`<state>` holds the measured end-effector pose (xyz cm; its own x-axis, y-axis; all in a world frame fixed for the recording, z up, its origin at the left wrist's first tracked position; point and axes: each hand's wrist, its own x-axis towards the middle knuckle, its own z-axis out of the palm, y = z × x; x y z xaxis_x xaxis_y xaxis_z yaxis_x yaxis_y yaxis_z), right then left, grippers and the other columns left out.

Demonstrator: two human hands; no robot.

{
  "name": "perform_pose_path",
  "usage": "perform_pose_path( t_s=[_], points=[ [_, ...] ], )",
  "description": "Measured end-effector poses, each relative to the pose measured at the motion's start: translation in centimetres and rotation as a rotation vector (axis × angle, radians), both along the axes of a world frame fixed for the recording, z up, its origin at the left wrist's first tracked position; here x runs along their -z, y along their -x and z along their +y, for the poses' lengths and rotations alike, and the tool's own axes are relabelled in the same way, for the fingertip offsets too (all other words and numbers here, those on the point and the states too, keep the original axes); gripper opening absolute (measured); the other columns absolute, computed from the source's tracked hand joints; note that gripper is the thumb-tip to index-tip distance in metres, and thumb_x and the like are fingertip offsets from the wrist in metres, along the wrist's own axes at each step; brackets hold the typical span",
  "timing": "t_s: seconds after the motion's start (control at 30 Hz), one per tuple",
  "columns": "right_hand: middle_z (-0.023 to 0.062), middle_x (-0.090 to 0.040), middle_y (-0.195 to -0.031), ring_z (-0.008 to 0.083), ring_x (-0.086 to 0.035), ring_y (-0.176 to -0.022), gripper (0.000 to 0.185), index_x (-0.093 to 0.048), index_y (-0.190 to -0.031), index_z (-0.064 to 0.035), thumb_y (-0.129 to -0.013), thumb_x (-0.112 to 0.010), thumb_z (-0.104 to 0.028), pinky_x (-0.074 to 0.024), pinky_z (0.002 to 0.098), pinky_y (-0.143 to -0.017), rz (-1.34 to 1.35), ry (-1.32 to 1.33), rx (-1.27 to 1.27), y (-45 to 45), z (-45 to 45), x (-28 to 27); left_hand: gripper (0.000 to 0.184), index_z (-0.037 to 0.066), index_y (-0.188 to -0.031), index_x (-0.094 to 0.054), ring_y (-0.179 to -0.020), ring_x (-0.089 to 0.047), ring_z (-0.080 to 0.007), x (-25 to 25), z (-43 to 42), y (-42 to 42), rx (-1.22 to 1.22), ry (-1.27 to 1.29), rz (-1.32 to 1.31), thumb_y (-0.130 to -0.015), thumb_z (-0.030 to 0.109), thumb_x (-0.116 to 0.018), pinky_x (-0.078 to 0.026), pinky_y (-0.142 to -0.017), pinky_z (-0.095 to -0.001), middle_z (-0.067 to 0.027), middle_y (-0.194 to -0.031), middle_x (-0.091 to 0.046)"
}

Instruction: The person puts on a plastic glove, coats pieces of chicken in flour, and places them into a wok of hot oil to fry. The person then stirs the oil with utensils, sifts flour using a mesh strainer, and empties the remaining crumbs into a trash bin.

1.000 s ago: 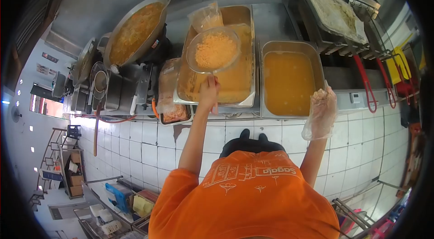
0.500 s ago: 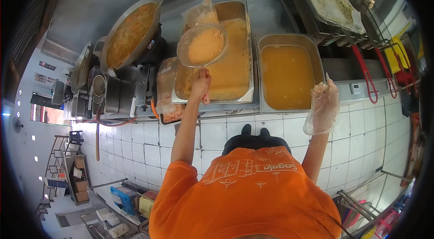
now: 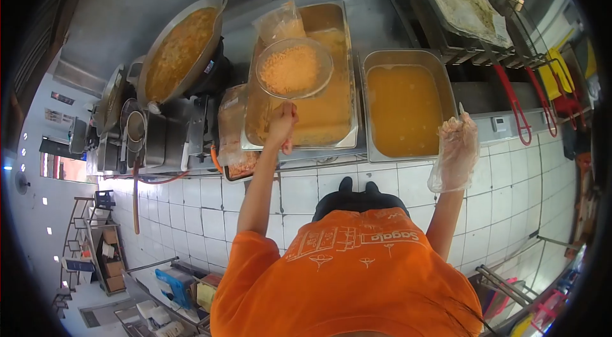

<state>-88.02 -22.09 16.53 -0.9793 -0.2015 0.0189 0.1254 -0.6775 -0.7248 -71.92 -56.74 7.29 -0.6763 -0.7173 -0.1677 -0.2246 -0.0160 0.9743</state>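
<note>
My bare left hand (image 3: 282, 126) is closed around the handle of a round mesh strainer (image 3: 324, 77). Pale orange crumbs (image 3: 290, 69) lie heaped in the strainer, which is above a large metal tray (image 3: 350, 82) with an orange-yellow layer in it. A clear plastic bag (image 3: 280, 23) sits at the tray's far left corner, behind the strainer. My right hand (image 3: 458, 152), in a loose clear plastic glove, is at the right edge of a metal pan (image 3: 368, 117) of orange-yellow liquid. Its fingers are curled, and a thin pale tip sticks up from them.
A large wok (image 3: 150, 56) of cooking food stands at the left. Near it are a long-handled strainer (image 3: 136, 126) and a plastic-wrapped pack (image 3: 234, 117). At right, red-handled fryer baskets (image 3: 513, 104) project over the counter edge, beside a bagged pale block (image 3: 465, 8).
The strainer has shifted slightly right and down, its crumbs now spread more widely. My left hand moved a little with it. My right hand stays nearly in place.
</note>
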Motion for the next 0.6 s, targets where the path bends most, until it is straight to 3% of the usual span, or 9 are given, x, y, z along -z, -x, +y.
perform_pose_path(
  t_s=[0.1,0.37,0.5,0.57,0.6],
  points=[
    [0.0074,-0.055,-0.088,0.0154,-0.052,-0.08,0.031,-0.05,-0.111,0.0018,-0.088,-0.049,-0.02,-0.0433,0.0287,-0.075,-0.011,-0.018,0.016,-0.9,0.4,-0.5,0.036,0.007,-0.071,-0.046,-0.041,-0.033,-0.0058,-0.4,-0.7,0.5,-0.107,0.002,-0.017,-0.094,0.033,-0.036,-0.025,-0.038,-0.0221,0.0019,-0.052,-0.04],
    [0.0084,-0.053,-0.087,0.0152,-0.051,-0.081,0.035,-0.047,-0.114,0.0033,-0.087,-0.052,-0.019,-0.0432,0.028,-0.076,-0.116,-0.1,0.196,-3.4,1.5,-1.1,0.037,0.008,-0.071,-0.047,-0.039,-0.032,-0.0077,-1.7,0.2,0.9,0.011,-0.127,-0.033,-0.094,0.034,-0.034,-0.024,-0.036,-0.0239,0.0017,-0.051,-0.04],
    [0.0072,-0.052,-0.089,0.0145,-0.051,-0.083,0.038,-0.045,-0.118,0.0029,-0.087,-0.05,-0.018,-0.0432,0.0277,-0.077,0.095,-0.662,0.349,-4.5,2.2,-0.5,0.04,0.008,-0.069,-0.047,-0.039,-0.034,-0.0089,0.9,-2.0,1.4,-0.01,-0.146,-0.004,-0.094,0.035,-0.033,-0.026,-0.037,-0.0253,-0.0001,-0.05,-0.039],
    [0.0055,-0.052,-0.087,0.0139,-0.05,-0.084,0.037,-0.044,-0.12,0.0021,-0.09,-0.047,-0.02,-0.0422,0.0278,-0.079,-0.096,-0.344,0.327,-5.6,1.8,-1.3,0.04,0.007,-0.068,-0.047,-0.04,-0.035,-0.0095,0.0,-1.0,1.1,-0.023,-0.036,-0.061,-0.094,0.035,-0.033,-0.028,-0.038,-0.0262,-0.001,-0.05,-0.04],
    [0.0055,-0.052,-0.087,0.0139,-0.05,-0.084,0.037,-0.044,-0.12,0.0021,-0.09,-0.047,-0.02,-0.0422,0.0278,-0.079,-0.09,-0.329,0.326,-6.0,1.9,-1.1,0.041,0.007,-0.067,-0.047,-0.041,-0.037,-0.01,-1.3,-0.3,1.6,-0.015,0.065,-0.099,-0.094,0.035,-0.034,-0.029,-0.038,-0.0272,-0.002,-0.05,-0.041]
  ],
)
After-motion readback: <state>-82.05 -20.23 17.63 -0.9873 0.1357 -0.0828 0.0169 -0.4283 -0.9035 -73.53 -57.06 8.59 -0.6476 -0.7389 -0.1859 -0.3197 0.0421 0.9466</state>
